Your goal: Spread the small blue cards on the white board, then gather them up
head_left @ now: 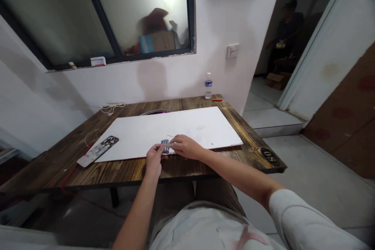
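Observation:
A small flat blue-and-white piece with dark edging (165, 145) is held up over the near edge of a white board (140, 134); its exact kind is too small to make out. My left hand (154, 159) grips it from the left, thumb and fingers closed on its side. From the right, my right hand (186, 147) reaches in with its fingers pinched together at the piece's right edge. A thin pale sliver shows at those fingertips, and I cannot tell whether it belongs to the piece. On the board beyond the hands lies a thin dark stick (170, 136).
A phone in a patterned case (98, 151) lies across the board's left edge on the wooden table (252, 140). At the back stand a water bottle (208, 87), a red pen-like object (217, 100) and a white cable (113, 106). A person (288, 27) is in the doorway.

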`<state>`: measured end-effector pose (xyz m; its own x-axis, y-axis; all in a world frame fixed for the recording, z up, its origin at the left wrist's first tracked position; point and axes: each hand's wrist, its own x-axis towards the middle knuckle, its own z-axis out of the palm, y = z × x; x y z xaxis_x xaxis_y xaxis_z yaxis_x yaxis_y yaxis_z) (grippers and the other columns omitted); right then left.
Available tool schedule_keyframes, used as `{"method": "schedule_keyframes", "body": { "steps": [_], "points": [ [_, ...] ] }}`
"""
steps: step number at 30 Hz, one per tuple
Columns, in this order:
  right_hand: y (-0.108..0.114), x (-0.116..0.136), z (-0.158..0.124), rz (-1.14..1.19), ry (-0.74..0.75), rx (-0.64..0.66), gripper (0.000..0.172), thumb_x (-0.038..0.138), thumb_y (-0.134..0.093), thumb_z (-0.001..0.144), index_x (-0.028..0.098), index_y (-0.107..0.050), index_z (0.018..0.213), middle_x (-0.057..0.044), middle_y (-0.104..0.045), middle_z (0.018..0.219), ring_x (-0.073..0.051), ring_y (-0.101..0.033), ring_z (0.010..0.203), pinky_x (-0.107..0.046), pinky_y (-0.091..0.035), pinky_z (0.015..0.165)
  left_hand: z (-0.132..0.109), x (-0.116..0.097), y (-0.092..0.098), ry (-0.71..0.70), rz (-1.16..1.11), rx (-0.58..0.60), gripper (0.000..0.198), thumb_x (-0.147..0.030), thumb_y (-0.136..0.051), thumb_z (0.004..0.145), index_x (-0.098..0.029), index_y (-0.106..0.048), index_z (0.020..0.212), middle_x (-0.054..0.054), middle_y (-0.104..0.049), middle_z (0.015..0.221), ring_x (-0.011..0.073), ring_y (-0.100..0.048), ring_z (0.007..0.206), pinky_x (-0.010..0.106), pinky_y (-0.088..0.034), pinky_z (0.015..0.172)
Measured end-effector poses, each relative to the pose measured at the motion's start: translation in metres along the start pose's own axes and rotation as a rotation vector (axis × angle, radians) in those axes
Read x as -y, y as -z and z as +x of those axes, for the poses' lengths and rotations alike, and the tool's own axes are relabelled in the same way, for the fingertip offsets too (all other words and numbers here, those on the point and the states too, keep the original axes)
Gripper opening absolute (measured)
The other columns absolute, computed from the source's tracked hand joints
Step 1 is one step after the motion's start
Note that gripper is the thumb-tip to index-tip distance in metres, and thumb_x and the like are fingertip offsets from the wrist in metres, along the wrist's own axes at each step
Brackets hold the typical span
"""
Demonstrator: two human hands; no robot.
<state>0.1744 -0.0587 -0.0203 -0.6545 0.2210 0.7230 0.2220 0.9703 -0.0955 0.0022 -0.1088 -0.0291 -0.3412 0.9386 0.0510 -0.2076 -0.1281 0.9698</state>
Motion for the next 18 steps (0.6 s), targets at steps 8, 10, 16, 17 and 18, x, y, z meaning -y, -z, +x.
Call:
{"method": "schedule_keyframes", "body": {
  "steps": [8, 10, 16, 17, 18],
  "points": [
    [0.057, -0.077, -0.014, -0.139, -0.408, 0.254, 0.033, 0.006, -0.053, 0.087, 0.014, -0.068, 0.116, -0.013, -0.070, 0.114, -0.021, -0.063, 0.106, -0.037, -0.050, 0.092, 0.000, 0.001, 0.000, 0.019, -0.019, -0.029, 0.051, -0.049, -0.088, 0.044, -0.014, -0.063, 0.072, -0.001, -0.063, 0.061, 0.0113, -0.059, 0.049, 0.018, -0.040, 0.040],
    [0.071, -0.095, -0.021, -0.193, -0.438, 0.431, 0.037, 0.004, -0.054, 0.085, 0.014, -0.068, 0.119, -0.013, -0.069, 0.119, -0.022, -0.062, 0.109, -0.035, -0.048, 0.093, 0.001, 0.003, 0.000, 0.014, -0.024, -0.025, 0.051, -0.049, -0.088, 0.045, -0.014, -0.063, 0.073, -0.001, -0.063, 0.062, 0.0116, -0.059, 0.049, 0.018, -0.040, 0.040],
    [0.086, -0.112, -0.039, -0.282, -0.398, 0.742, 0.031, 0.010, -0.053, 0.087, 0.016, -0.072, 0.111, -0.012, -0.070, 0.114, -0.021, -0.064, 0.103, -0.029, -0.045, 0.090, 0.002, 0.006, 0.001, 0.017, -0.048, -0.024, 0.052, -0.049, -0.088, 0.046, -0.013, -0.064, 0.074, -0.001, -0.063, 0.062, 0.0112, -0.059, 0.050, 0.016, -0.038, 0.039],
    [0.085, -0.111, -0.041, -0.295, -0.383, 0.758, 0.030, 0.011, -0.052, 0.088, 0.016, -0.072, 0.110, -0.012, -0.071, 0.112, -0.021, -0.064, 0.101, -0.029, -0.045, 0.088, 0.002, 0.006, 0.001, 0.017, -0.048, -0.019, 0.052, -0.049, -0.088, 0.046, -0.013, -0.064, 0.074, -0.001, -0.063, 0.062, 0.0111, -0.059, 0.050, 0.016, -0.038, 0.039],
    [0.084, -0.110, -0.043, -0.313, -0.374, 0.762, 0.029, 0.012, -0.051, 0.089, 0.015, -0.071, 0.109, -0.012, -0.071, 0.110, -0.021, -0.064, 0.099, -0.028, -0.044, 0.087, 0.002, 0.006, 0.001, 0.016, -0.047, -0.014, 0.051, -0.049, -0.088, 0.047, -0.013, -0.064, 0.074, 0.000, -0.063, 0.063, 0.0111, -0.059, 0.051, 0.016, -0.038, 0.039]
  ]
}}
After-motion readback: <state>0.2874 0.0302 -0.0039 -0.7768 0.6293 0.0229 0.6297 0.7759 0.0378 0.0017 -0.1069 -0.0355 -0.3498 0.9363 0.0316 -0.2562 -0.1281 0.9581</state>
